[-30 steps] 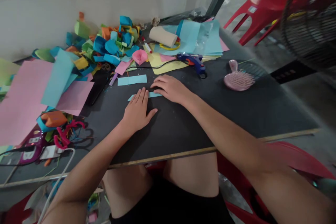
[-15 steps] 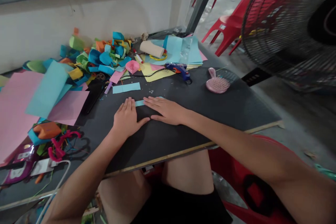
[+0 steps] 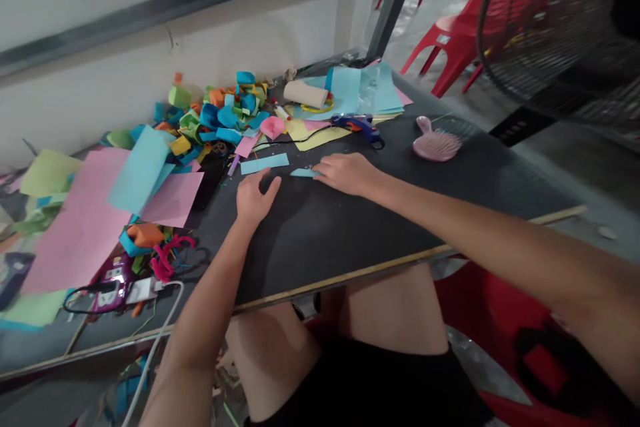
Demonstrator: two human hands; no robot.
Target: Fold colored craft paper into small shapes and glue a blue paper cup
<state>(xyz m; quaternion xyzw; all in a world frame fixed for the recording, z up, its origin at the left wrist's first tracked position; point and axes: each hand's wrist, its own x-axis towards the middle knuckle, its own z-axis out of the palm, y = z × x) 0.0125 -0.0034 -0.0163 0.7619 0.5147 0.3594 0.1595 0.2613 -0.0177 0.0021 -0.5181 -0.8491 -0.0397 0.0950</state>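
Observation:
On the dark tabletop, my right hand [image 3: 347, 173] has its fingers bent together at the right end of a narrow light-blue paper strip [image 3: 301, 173]. That end is hidden under the fingertips. My left hand [image 3: 255, 199] is open, thumb and fingers apart, with nothing in it. Just beyond its fingertips lies a wider light-blue paper strip [image 3: 265, 163] with a crease across it. A pink folded paper piece [image 3: 273, 127] sits farther back.
A heap of folded coloured paper [image 3: 220, 110] lies along the wall. Pink sheets [image 3: 83, 213] cover the left side. A blue glue gun [image 3: 360, 125] and pink hairbrush [image 3: 437, 144] are at right, a power strip [image 3: 115, 283] at left. A fan [image 3: 555, 47] stands beyond the table.
Both hands, earlier flat on the narrow strip, have come apart. My left hand has lifted off it; my right hand has bent its fingers at the strip's right end. The view has shifted left.

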